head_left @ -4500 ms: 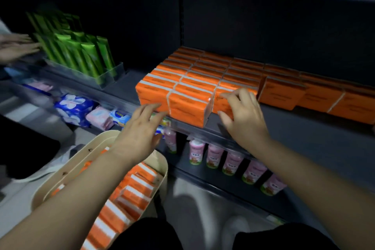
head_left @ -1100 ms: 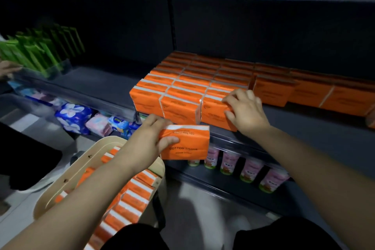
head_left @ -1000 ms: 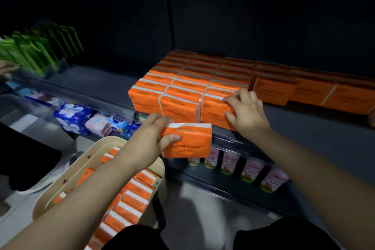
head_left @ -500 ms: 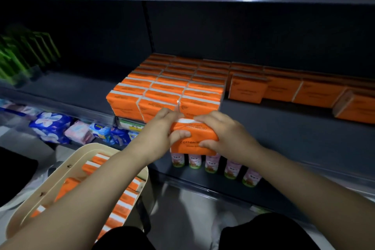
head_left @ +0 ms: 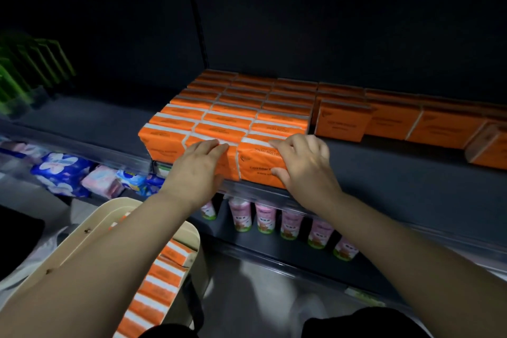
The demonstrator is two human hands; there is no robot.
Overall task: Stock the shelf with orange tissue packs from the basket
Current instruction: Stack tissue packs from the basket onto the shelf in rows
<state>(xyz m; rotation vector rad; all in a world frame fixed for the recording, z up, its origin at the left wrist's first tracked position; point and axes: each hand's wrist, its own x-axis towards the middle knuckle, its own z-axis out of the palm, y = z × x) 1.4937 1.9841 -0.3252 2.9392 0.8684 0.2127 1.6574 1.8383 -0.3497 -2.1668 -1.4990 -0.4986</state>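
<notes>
Right hand [head_left: 304, 164] gripping front orange tissue pack [head_left: 255, 159] lettered "Cotton" on shelf [head_left: 397, 173], left hand [head_left: 196, 166] resting straight-fingered on neighbouring pack [head_left: 231, 163]

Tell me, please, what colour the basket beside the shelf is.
The basket is a plain cream-beige; the head view shows it.

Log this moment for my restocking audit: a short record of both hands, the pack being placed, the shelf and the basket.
left hand: rests flat on middle pack
right hand: grips front right pack, fingers on top, thumb on its face
shelf: stocked packs in rows, gripped pack at front edge
basket: lower left, basket packs inside
</notes>
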